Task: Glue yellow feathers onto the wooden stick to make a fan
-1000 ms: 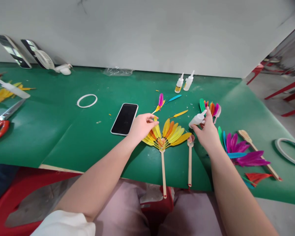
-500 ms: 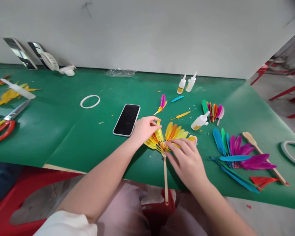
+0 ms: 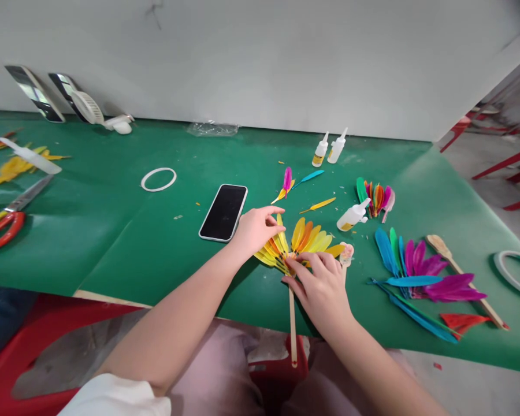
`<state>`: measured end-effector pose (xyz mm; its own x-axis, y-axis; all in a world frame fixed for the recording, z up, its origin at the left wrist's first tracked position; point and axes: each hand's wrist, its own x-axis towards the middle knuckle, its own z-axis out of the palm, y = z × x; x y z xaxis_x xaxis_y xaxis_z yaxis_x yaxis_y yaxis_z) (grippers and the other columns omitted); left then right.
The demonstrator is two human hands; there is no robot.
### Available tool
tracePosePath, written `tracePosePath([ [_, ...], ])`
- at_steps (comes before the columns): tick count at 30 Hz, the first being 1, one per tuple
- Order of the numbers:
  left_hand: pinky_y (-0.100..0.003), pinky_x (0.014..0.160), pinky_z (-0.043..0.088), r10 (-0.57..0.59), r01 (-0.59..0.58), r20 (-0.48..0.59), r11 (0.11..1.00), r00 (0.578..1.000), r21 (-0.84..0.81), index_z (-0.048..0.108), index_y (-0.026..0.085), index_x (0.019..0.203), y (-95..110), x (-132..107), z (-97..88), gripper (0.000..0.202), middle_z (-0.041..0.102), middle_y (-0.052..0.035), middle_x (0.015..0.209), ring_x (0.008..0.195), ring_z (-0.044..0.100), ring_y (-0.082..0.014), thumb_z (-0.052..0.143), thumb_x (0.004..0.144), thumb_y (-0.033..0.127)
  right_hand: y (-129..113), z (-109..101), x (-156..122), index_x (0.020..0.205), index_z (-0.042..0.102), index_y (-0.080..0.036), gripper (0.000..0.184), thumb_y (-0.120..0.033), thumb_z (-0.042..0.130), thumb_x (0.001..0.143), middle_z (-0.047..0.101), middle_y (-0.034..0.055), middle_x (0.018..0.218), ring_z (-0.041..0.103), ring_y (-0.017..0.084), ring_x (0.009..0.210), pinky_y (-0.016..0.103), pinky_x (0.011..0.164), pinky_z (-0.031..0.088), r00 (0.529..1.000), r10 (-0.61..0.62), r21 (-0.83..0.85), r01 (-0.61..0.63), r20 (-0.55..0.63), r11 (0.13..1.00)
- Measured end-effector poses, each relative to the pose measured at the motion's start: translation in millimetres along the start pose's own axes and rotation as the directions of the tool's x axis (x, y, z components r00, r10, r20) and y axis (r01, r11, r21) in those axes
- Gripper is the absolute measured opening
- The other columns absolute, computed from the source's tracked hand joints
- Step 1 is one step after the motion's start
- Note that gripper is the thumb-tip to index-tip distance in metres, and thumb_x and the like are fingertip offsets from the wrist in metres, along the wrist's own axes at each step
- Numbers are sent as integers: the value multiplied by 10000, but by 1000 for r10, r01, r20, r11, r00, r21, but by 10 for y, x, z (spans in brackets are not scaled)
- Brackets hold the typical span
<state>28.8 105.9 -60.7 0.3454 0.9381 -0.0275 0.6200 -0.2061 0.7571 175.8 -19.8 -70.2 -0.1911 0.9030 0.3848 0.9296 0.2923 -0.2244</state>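
A fan of yellow and orange feathers (image 3: 307,238) spreads from the top of a flat wooden stick (image 3: 292,323), whose lower end juts past the table's front edge. My left hand (image 3: 253,232) pinches an upright yellow feather (image 3: 281,238) on the fan's left part between thumb and fingertips. At the base, where the feathers meet the stick, my right hand (image 3: 325,286) has its thumb and fingers closed on the fan; the fingers cover part of the join. Just right of that hand lies another stick with a pinkish round head (image 3: 346,254).
Near my left hand lies a phone (image 3: 223,212). A glue bottle (image 3: 353,215) and blue and magenta feathers (image 3: 420,260) sit to the right, beside a wooden stick (image 3: 468,280). Scissors (image 3: 15,219) lie far left, a white ring (image 3: 158,179) left of the phone.
My right hand has shifted slightly left and down, its fingers closing in on the fan's base, uncovering the pinkish stick head. The left hand stays nearly still at the yellow feather.
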Motion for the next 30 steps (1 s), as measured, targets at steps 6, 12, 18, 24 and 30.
tracePosePath([
  [6, -293, 781, 427, -24, 15, -141, 998, 990, -63, 486, 234, 1210, -17, 44, -98, 409, 640, -40, 963, 845, 577, -160, 480, 816, 344, 5, 0, -9, 1022, 634, -250, 267, -357, 579, 784, 619, 37, 964, 464, 216, 895, 367, 789, 380, 1000, 13, 33, -14, 3, 999],
  [12, -291, 723, 443, -7, 13, 47, 993, 999, -119, 537, 217, 1131, -15, 88, -73, 367, 646, -22, 789, 729, 592, -156, 520, 788, 346, 12, 12, -8, 1023, 632, -245, 265, -352, 573, 787, 615, 48, 957, 466, 215, 885, 369, 791, 390, 1000, 3, 40, -3, 3, 999],
  [18, -258, 651, 429, 30, -25, 48, 995, 998, -97, 547, 225, 1116, -17, 109, -55, 391, 524, 40, 621, 607, 523, -117, 583, 730, 271, 11, 9, -8, 1019, 632, -241, 262, -348, 573, 787, 614, 52, 960, 471, 217, 889, 371, 794, 398, 1000, 8, 47, -8, 15, 999],
  [24, -249, 634, 420, 23, -19, 59, 997, 998, -69, 557, 233, 1097, -50, 93, -74, 374, 523, 39, 627, 610, 524, -116, 581, 725, 258, 13, 13, -7, 1024, 634, -245, 263, -353, 556, 798, 614, 51, 963, 471, 224, 890, 375, 793, 399, 999, 12, 53, -13, 30, 999],
  [30, -246, 602, 427, -28, 31, 42, 998, 999, -52, 574, 244, 1087, -69, 108, -62, 405, 583, 10, 736, 603, 544, -115, 630, 687, 268, 15, 12, -5, 1026, 632, -248, 263, -349, 563, 793, 610, 52, 973, 468, 223, 897, 380, 800, 399, 999, 9, 50, -11, 37, 999],
])
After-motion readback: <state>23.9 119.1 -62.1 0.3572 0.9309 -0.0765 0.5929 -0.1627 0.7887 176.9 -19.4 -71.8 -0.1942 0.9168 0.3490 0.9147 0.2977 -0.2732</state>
